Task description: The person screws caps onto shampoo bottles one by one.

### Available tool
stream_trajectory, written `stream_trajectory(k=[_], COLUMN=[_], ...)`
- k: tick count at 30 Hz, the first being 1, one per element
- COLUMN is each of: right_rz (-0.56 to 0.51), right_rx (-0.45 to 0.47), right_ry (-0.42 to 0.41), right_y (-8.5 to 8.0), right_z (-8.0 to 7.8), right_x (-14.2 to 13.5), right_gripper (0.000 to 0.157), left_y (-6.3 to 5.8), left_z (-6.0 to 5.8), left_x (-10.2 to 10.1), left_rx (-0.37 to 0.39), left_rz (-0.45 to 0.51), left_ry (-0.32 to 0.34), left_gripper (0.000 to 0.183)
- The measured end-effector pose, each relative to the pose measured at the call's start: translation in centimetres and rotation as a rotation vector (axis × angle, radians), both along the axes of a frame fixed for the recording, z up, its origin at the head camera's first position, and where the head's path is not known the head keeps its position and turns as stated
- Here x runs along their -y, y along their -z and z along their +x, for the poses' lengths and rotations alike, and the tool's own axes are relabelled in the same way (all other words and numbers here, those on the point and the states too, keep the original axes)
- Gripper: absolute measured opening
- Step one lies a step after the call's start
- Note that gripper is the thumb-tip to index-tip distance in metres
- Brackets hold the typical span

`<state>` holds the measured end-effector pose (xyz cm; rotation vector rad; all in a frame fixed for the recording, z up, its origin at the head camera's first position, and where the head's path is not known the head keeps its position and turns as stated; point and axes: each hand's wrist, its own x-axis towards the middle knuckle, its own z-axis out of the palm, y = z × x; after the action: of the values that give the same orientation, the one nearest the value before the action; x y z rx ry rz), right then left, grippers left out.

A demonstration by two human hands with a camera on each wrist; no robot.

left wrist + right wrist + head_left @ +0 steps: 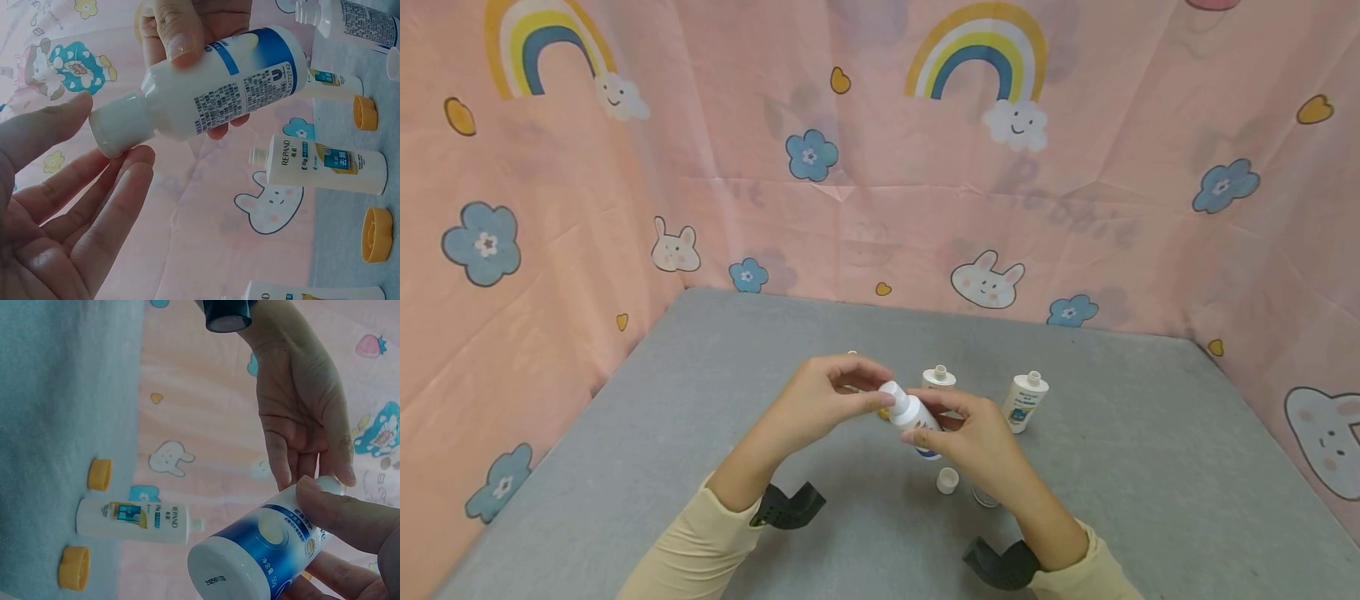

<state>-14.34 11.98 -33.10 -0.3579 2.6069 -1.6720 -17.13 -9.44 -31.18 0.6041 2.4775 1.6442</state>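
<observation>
A white bottle [925, 421] with a blue printed label is held up and tilted between my two hands. Its ribless white cap [122, 125] sits on the neck. My left hand [820, 396] pinches this cap, thumb on one side and fingertips on the other. Around the bottle's body curl the fingers and thumb of my right hand [981, 437]. In the right wrist view the bottle's base [228, 575] faces the camera, with small dark print on it.
Uncapped white bottles stand behind my hands, one [938, 377] near the middle and another [1025, 404] to the right. A loose white cap [947, 481] lies below my right hand. Orange caps [377, 234] rest on the grey tabletop [1150, 467]. Pink printed cloth [880, 208] walls the table.
</observation>
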Motion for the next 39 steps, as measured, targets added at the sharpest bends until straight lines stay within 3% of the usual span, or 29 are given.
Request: stream_trajectory(k=[4,10,14,20,30,35,39], right_rz=[0.001,-0.001,-0.007,-0.006,0.001,-0.001,-0.009], right_rx=[-0.006,-0.007,-0.004,-0.002,-0.017,-0.016,-0.010], right_ry=[-0.006,-0.011,-0.012,-0.010,-0.013,-0.011,-0.013], right_y=[0.01,0.02,0.04,0.00,-0.01,-0.04,-0.05], right_z=[0.06,0.01,0.03,0.02,-0.01,-0.09,-0.13], right_x=[-0.04,-0.09,-0.10,-0.12,-0.22,-0.33,-0.36], right_gripper=[0.040,0.040,0.040,0.040,0.040,0.040,0.040], left_y=[0.00,-0.10,-0.17,-0.15,-0.10,-0.05,0.18], left_z=[0.00,0.11,0.11,0.02,0.09,0.09,-0.11], left_x=[-0.01,0.19,0.26,0.16,0.12,0.07,-0.09], left_rx=[-0.016,0.021,0.025,-0.010,-0.010,0.025,0.000], left_rz=[-0.007,0.049,0.036,-0.005,0.031,0.039,0.010], left_ry=[0.009,0.087,0.061,0.020,0.071,0.042,0.025], left_gripper=[0.023,0.031,0.035,0.025,0.028,0.034,0.030])
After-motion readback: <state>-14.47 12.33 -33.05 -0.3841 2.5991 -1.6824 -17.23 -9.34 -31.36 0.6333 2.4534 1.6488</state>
